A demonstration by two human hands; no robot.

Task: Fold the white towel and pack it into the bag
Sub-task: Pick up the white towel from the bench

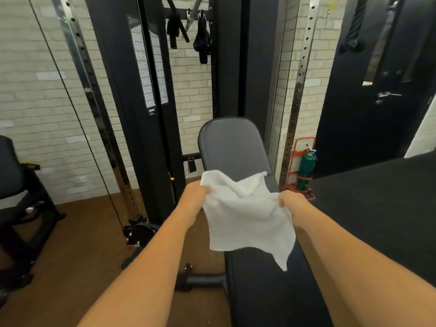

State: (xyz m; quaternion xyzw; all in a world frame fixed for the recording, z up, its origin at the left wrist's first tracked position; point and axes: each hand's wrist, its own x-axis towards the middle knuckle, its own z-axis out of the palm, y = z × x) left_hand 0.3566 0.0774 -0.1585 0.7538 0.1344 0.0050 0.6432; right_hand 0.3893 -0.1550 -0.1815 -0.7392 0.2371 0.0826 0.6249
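White towel (245,220): soft terry cloth, nubbly pile, roughly square, held in the air above the middle of the padded bench (232,147), not lying on it. Upper edge slack and partly doubled over, one flap drooping forward between the two grips; lower right corner hanging to a point over the bench's near half.

Left hand (197,197): closed, fingers pinching the towel's upper left corner.

Right hand (291,201): closed, gripping the towel's right edge near the top.

Bench: black padded upholstery, smooth and faintly glossy, far end rounded, near section darker and flat.

Fire extinguisher (306,169): green cylinder standing inside a red wire stand (298,166) on the floor, off the bench's far right corner.

Cable machine frame (141,102): black steel uprights, perforated chrome rails, black strap handles hung at the top.

Wall: pale brick, matte. Floor: brown, smooth.
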